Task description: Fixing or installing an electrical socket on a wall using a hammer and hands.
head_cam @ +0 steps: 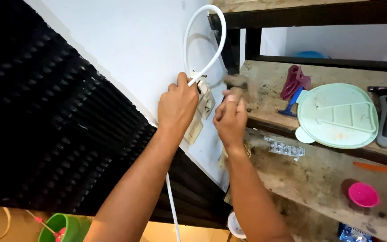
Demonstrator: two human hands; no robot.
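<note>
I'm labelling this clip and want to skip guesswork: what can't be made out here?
Head view only:
- Tool in the right hand: blurred by motion, kind unclear.
- Wall fitting: largely hidden behind the left hand.
- White cable: lower run hidden by the left arm.
- Green cup and blue packet: cut off by the bottom edge.
- Blister strip: too small to read.

On the wooden steps lie a pale green lid, a pink cup and a blister pack.
</note>
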